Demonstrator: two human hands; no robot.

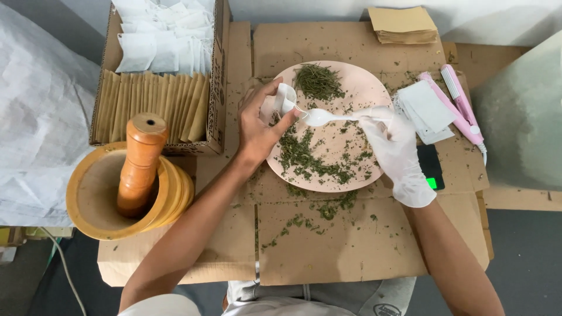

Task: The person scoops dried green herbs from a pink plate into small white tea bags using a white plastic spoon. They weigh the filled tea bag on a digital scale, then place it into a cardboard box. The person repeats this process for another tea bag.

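A desk [351,246] covered in flattened brown cardboard carries everything; at its far left corner stands a cardboard box [219,76] packed with white sachets and brown paper envelopes; near the left edge sits a wooden mortar [93,199] with an orange-brown pestle [140,161] standing upright in it; in the middle lies a pale pink plate [363,82] strewn with dried green herb [319,81], some crumbs spilled onto the cardboard towards the near edge; by the right edge lie a pink handheld sealer [459,105], a stack of white sachets [426,108] and a small black scale [430,167]; the right hand [398,149], in a white glove, is closed round the handle of a white spoon [322,117] over the plate; the bare left hand [257,131] pinches a small white sachet [284,98] at the plate's left rim, the spoon's bowl just beside its mouth.
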